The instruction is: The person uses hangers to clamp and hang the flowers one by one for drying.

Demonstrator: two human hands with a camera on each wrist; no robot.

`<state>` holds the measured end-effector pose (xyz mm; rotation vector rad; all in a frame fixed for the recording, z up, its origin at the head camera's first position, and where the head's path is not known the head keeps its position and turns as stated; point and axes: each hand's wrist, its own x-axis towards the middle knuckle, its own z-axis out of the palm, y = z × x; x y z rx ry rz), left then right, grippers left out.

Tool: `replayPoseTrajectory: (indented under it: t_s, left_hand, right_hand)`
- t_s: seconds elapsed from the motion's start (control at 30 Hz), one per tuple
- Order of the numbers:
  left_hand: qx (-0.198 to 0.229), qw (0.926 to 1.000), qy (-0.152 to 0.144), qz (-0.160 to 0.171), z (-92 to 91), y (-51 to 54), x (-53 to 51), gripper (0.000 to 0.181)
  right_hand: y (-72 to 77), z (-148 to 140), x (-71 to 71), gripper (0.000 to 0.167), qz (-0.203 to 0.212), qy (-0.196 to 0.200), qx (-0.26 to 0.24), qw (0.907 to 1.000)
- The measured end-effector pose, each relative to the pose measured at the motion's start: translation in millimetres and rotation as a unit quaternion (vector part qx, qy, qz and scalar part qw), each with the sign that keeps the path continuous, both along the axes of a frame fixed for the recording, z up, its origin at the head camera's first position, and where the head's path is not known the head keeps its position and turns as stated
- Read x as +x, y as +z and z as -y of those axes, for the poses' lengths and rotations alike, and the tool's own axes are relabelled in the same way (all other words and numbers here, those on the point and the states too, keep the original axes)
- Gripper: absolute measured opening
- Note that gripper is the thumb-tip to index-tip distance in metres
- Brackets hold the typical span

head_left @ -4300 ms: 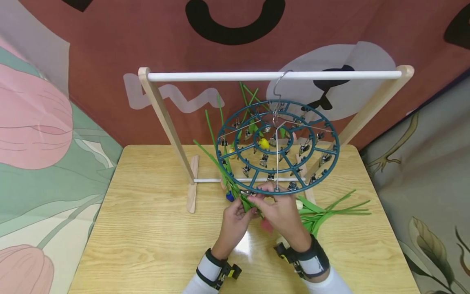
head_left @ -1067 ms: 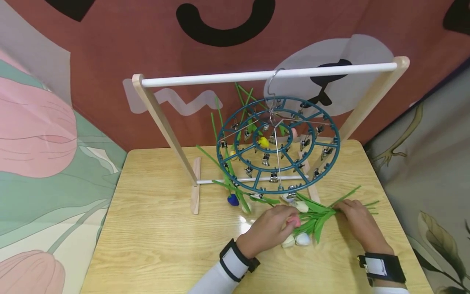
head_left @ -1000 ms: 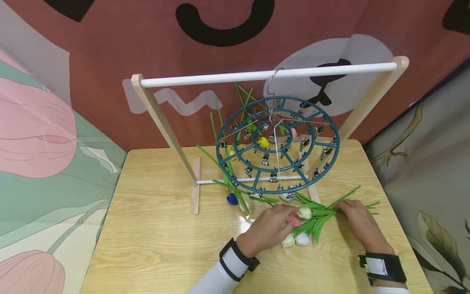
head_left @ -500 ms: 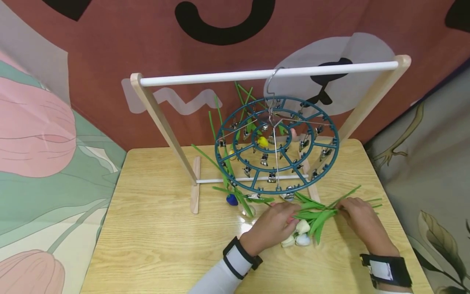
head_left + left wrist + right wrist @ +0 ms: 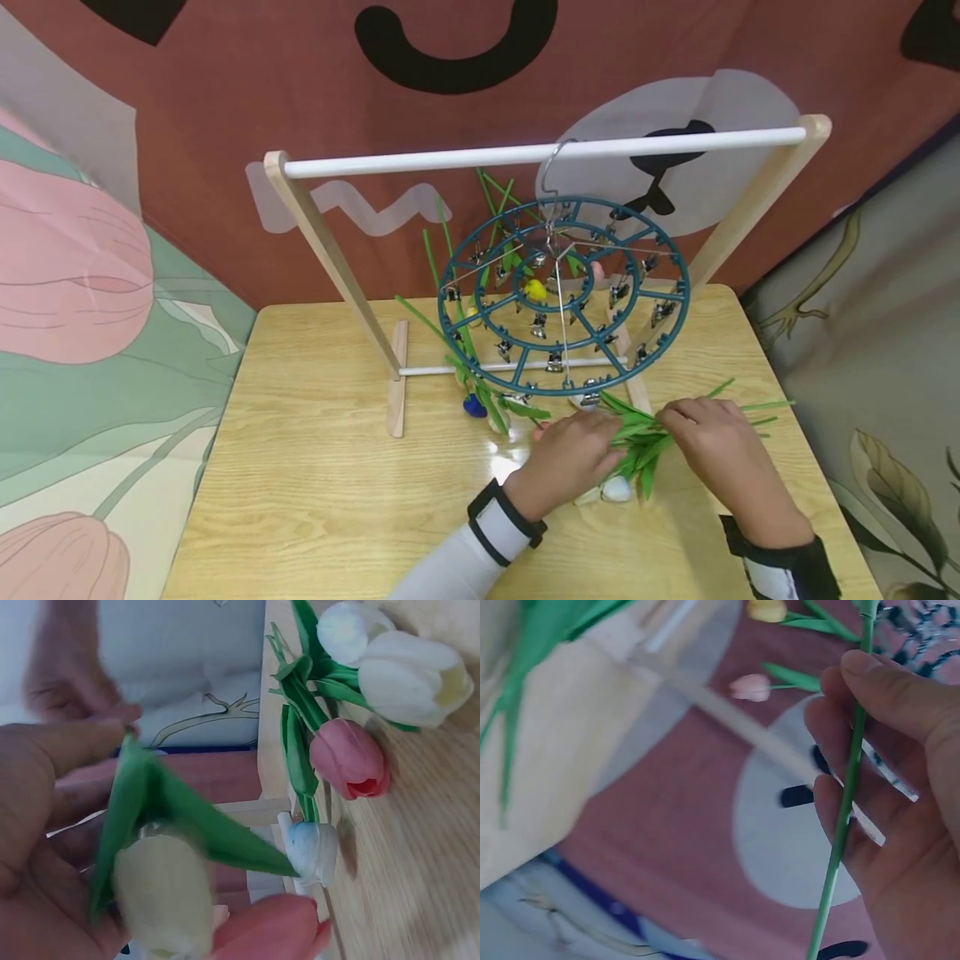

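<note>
My left hand (image 5: 572,458) holds a white tulip (image 5: 163,892) by its leaves, thumb along them, the bloom hanging downward. A pink tulip bloom (image 5: 270,930) shows beside it. My right hand (image 5: 716,446) pinches a green tulip stem (image 5: 847,787) between thumb and forefinger; its bloom lies outside the right wrist view. Under and between the hands lies a pile of tulips, their leaves (image 5: 637,446) showing in the head view. The left wrist view shows white (image 5: 409,679) and pink (image 5: 350,759) blooms on the table.
A round blue clip hanger (image 5: 564,392) hangs by its hook from a white rail (image 5: 450,158) on a wooden stand (image 5: 337,258). Several tulips hang upside down from its clips, including yellow (image 5: 535,290) and blue (image 5: 474,406) ones. A printed cloth (image 5: 420,117) covers the wall behind the table.
Both hands have left the hanger's front clip for the tulip pile on the right. Lately my right hand has come left and up with a stem, while my left has shifted slightly right.
</note>
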<state>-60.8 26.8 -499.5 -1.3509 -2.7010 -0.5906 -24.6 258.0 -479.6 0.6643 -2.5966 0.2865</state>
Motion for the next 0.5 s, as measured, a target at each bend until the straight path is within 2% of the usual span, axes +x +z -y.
replayPoseTrajectory:
  t_s: [0.1, 0.2, 0.4, 0.5]
  left_hand:
    - [-0.001, 0.9995, 0.014, -0.029, -0.3, -2.0, 1.7, 0.012]
    - [0.02, 0.9987, 0.034, -0.031, 0.8, -1.1, 1.7, 0.009]
    - [0.044, 0.997, 0.06, 0.02, 2.9, 4.2, 0.6, 0.025]
    - [0.066, 0.995, 0.058, 0.047, 4.3, 3.7, 1.0, 0.024]
  right_hand:
    - [9.3, 8.9, 0.7, 0.037, -0.008, 0.009, 0.009, 0.9999]
    - [16.2, 13.9, 0.4, 0.036, -0.015, 0.014, 0.013, 0.9997]
    - [33.2, 26.3, 0.8, 0.034, -0.016, 0.028, 0.025, 0.9992]
    - [44.7, 36.9, 4.2, 0.012, -0.027, 0.056, -0.008, 0.998]
